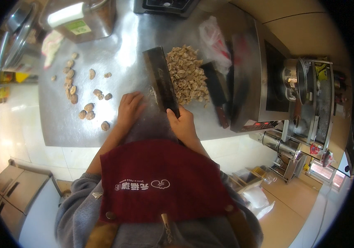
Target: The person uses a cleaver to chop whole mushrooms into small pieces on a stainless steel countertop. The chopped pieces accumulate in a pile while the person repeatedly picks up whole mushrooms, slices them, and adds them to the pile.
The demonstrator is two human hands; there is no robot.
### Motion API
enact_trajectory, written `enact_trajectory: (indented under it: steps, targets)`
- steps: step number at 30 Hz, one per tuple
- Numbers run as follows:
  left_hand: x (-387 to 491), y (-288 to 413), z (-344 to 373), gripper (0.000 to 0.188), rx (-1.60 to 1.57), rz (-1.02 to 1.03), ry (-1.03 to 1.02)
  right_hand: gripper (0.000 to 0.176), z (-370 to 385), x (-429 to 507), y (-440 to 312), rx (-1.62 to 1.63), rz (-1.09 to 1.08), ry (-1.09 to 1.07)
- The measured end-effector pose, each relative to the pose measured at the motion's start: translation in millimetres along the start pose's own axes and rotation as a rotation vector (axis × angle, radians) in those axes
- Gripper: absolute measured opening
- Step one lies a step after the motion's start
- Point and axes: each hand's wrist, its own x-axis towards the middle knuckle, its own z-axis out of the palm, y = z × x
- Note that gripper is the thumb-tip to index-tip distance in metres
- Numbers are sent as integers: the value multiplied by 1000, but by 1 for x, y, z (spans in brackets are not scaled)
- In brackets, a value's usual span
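Note:
My right hand [183, 122] is closed around the near end of a broad, dark-bladed cleaver [161, 79]. The blade points away from me over the steel tabletop [127, 124]. Against its right side lies a heap of thin, brown sliced food [187, 74], possibly mushrooms. My left hand [130, 107] is low over the metal, just left of the blade; its fingers are extended, slightly blurred, and nothing shows in them. A few pale crumbs lie between that hand and the cleaver. Farther left, several whole brown pieces [89, 107] are scattered, some in a row [70, 74].
A second cleaver [216, 86] with a wooden handle lies right of the heap, beside a crumpled plastic bag [215, 43]. A steel appliance [248, 77] with a lit display borders the right. Back left stand a steel container [99, 24] and a cloth [51, 46]; a black tray [166, 6] is behind.

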Motion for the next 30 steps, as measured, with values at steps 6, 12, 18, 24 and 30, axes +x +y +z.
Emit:
enact_trajectory:
  steps: [6,12,18,24,30]
  targets:
    - [5,0,1,22,-6,-24,-24,24,2,0,-8,-89,65,-72]
    - [7,4,5,24,-32,-134,36,20,15,6,-17,-193,-46,-50]
    - [-5,5,-6,33,-38,-213,118,17,35,17,-17,-328,-302,13]
    - [-9,1,-9,34,-24,-219,88,19,47,33,-9,-527,-206,-43]
    - [-12,3,-14,29,-69,-328,76,19,35,24,-19,-395,-238,-49]
